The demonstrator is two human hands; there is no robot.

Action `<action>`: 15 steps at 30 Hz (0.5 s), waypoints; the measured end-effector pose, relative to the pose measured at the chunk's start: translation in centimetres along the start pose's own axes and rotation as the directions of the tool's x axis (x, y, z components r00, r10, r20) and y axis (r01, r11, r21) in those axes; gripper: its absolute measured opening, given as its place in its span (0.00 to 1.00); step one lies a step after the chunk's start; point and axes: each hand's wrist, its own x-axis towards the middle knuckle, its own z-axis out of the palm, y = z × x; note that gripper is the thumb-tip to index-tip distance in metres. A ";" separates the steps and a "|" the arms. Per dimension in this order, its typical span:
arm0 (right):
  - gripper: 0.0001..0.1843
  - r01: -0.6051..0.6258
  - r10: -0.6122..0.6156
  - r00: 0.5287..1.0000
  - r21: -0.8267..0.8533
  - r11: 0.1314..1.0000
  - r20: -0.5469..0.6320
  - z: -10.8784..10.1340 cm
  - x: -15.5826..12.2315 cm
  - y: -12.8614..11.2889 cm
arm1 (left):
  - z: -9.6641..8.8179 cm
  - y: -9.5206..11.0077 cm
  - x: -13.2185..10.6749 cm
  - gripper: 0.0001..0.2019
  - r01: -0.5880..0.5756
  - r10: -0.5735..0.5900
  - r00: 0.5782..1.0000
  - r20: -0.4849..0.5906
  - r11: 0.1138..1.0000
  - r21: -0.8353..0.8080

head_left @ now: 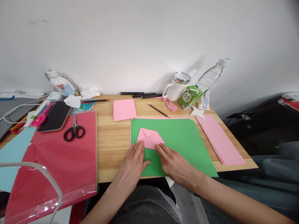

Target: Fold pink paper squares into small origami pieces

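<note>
A folded piece of pink paper (151, 137) lies on a large green sheet (184, 146), with creases and overlapping flaps on its upper side. My left hand (135, 158) rests flat at its lower left edge, fingers stretched out and thumb apart, fingertips on the paper. At the lower right corner, my right hand (170, 158) has its fingers curled with the tips pressed on the paper's edge. Whether the right fingers pinch the edge or only press it down is hard to see.
Scissors (74, 130) and a phone (55, 116) lie left on a red pack (63, 161). Behind are square pink sheets (124, 109), a pencil (158, 110), markers (147, 95), a mug (175, 88), a green carton (189, 97) and a bottle (211, 74). Pink strips (219, 138) lie right.
</note>
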 end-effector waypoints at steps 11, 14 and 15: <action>0.21 -0.231 0.364 0.902 0.454 0.861 -0.233 1.4 -1.0 3.4 | -0.9 -0.1 -0.4 0.19 0.010 -0.010 1.000 -0.019 1.000 -0.002; 0.21 -0.187 0.348 0.913 0.540 0.821 -0.212 1.4 -0.7 3.5 | -1.3 -0.3 -0.5 0.17 -0.033 0.033 0.999 -0.015 0.999 -0.014; 0.21 -0.167 0.341 0.913 0.557 0.813 -0.224 1.5 -0.6 3.4 | -1.4 -0.5 -0.4 0.17 -0.044 0.044 0.999 -0.015 0.999 -0.007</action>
